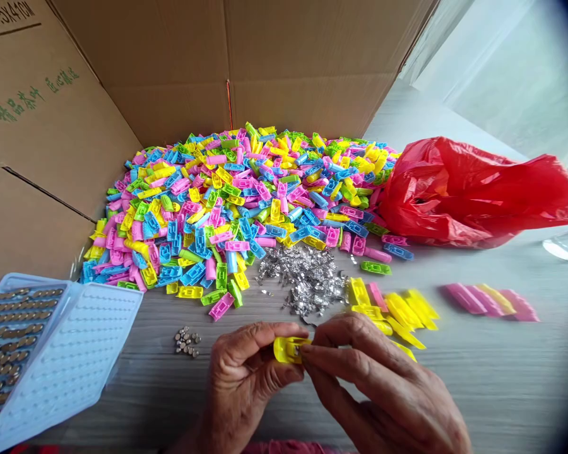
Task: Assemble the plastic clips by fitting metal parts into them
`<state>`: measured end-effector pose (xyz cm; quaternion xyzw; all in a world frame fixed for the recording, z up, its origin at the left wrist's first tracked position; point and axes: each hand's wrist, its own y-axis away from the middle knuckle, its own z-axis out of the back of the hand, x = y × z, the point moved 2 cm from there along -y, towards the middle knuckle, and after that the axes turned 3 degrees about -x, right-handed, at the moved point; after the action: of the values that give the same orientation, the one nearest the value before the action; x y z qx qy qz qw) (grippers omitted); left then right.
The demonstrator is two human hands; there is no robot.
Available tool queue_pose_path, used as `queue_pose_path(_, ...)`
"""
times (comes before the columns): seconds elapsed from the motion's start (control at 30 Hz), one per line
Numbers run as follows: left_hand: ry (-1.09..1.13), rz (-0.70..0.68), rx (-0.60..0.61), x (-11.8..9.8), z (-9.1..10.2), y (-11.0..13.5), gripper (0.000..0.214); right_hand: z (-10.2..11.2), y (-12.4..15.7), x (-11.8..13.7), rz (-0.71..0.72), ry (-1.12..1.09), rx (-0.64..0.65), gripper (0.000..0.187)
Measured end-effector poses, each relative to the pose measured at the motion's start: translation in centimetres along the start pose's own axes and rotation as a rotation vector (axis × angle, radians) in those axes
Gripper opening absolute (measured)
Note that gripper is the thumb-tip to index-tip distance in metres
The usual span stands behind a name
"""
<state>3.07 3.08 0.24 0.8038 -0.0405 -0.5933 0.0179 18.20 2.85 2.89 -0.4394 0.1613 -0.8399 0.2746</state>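
Note:
My left hand pinches a small yellow plastic piece between thumb and fingers, low in the middle of the view. My right hand meets it from the right, with its fingertips pressed against the same yellow piece. Just beyond my hands lies a heap of small silver metal clips. A few tiny round button cells sit left of my left hand. A big pile of pink, blue, yellow and green plastic pieces fills the table behind.
Cardboard box walls stand behind and left of the pile. A red plastic bag lies at the right. A clear blister tray of button cells is at the left. Yellow pieces and pink pieces lie in rows at the right.

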Motion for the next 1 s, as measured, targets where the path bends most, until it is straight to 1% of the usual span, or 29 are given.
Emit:
queue_pose_path(0.2, -0.007, -0.006, 0.010, 0.3, 0.1, 0.0, 0.023, 0.1, 0.0, 0.0, 0.003, 0.012, 0.037, 0.024)
queue_pose_path(0.33, -0.038, -0.016, 0.008, 0.5, 0.2, 0.1, 0.026, 0.1, -0.4, 0.4, 0.045, 0.100, 0.083, 0.021)
queue_pose_path(0.43, 0.005, 0.015, 0.005, 0.7, 0.2, 0.3, 0.025, 0.1, -0.6, 0.7, 0.070, 0.161, 0.100, 0.017)
queue_pose_path(0.53, 0.148, 0.094, 0.007, 1.0, 0.2, 0.3, 0.021, 0.6, -0.3, 0.7, 0.021, 0.181, 0.053, 0.022)
queue_pose_path(0.63, 0.293, 0.164, 0.005, 1.3, 0.1, 0.3, 0.020, 1.3, 0.6, 0.0, -0.085, 0.116, -0.060, 0.033)
queue_pose_path(0.73, 0.359, 0.179, -0.023, 1.3, 0.1, 0.2, 0.020, 1.7, 1.5, -1.0, -0.170, 0.080, -0.164, 0.035)
queue_pose_path(0.87, 0.395, 0.203, -0.063, 1.2, -0.1, 0.2, 0.019, 1.9, 2.3, -2.0, -0.170, 0.122, -0.164, 0.030)
queue_pose_path(1.0, 0.415, 0.211, -0.094, 1.1, -0.4, 0.2, 0.021, 2.4, 2.9, -2.3, -0.184, 0.140, -0.213, 0.028)
